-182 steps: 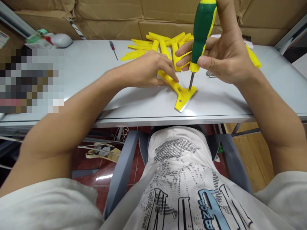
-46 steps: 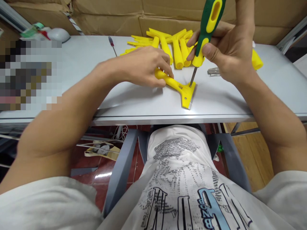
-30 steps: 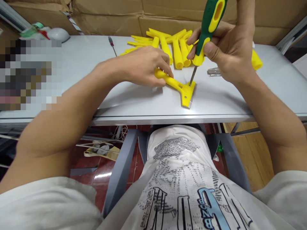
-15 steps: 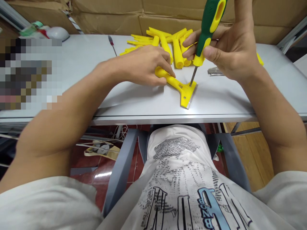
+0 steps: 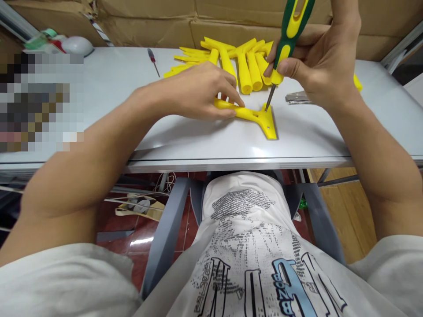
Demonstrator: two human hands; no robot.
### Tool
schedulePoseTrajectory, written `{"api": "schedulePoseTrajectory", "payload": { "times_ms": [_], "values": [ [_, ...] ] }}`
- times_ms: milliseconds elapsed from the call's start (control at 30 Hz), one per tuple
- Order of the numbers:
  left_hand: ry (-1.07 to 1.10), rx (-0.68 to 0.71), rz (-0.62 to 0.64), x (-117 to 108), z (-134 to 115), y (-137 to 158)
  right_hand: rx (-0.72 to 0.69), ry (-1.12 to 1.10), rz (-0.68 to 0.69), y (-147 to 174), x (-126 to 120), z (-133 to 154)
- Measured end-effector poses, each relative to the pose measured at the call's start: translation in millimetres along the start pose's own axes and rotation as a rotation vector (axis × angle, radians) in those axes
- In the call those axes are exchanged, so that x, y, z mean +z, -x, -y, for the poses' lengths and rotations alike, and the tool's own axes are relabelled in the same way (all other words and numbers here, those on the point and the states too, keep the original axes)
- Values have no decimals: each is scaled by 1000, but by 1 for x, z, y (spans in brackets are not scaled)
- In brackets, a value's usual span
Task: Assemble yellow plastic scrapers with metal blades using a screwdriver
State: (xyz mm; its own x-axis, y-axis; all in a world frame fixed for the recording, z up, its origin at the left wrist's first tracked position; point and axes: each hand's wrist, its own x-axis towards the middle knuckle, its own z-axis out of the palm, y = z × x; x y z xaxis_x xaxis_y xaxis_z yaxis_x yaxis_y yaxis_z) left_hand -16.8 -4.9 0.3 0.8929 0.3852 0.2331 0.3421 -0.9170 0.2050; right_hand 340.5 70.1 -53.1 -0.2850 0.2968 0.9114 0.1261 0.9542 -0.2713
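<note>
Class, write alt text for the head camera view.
The right hand presses a green and yellow screwdriver into a yellow scraper that the left hand pins to a grey table. More yellow scrapers lie behind.

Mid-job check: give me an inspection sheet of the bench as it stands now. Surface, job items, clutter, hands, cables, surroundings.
Surface: grey table, bare along the near edge.
Job's things: yellow scraper lying flat; green-and-yellow screwdriver tip set on its head.
Clutter: pile of yellow scrapers behind; small red screwdriver; metal blades; white mouse-like object.
Hands: left hand pins the scraper handle; right hand has its grip on the screwdriver.
Cables: loose wires under the table.
Surroundings: cardboard boxes behind; wooden floor at right.
</note>
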Motion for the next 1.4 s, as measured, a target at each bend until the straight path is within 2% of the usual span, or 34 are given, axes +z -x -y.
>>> {"api": "schedulePoseTrajectory", "payload": {
  "times_ms": [100,167,267,433,600,667,800,900,1000,1167,1300,1400],
  "values": [
    [-3,-16,19,0,-7,-1,159,24,59,-4,-3,24],
    [23,-18,36,-2,-17,-2,222,47,22,-5,-3,40],
    [131,-20,60,-7,-33,-2,248,82,-33,-5,-2,56],
    [279,-34,84,-9,-45,2,210,52,-4,-10,4,69],
    [347,-51,75,-5,-43,3,407,124,-6,-13,14,90],
    [324,-51,65,-4,-44,3,434,173,-1,-13,13,91],
    [229,-74,40,0,-44,1,346,135,16,-8,9,77],
    [164,-69,52,1,-38,-1,223,92,-82,-1,12,69],
    [109,-35,72,0,-29,-3,74,71,-136,1,18,75],
    [44,-13,79,-4,-18,-2,60,54,-94,-11,22,96],
    [47,-47,76,-6,-13,-1,-43,-55,-109,-12,25,71],
    [82,-26,46,-6,-9,1,57,-117,-71,-4,28,47]
  ]
}}
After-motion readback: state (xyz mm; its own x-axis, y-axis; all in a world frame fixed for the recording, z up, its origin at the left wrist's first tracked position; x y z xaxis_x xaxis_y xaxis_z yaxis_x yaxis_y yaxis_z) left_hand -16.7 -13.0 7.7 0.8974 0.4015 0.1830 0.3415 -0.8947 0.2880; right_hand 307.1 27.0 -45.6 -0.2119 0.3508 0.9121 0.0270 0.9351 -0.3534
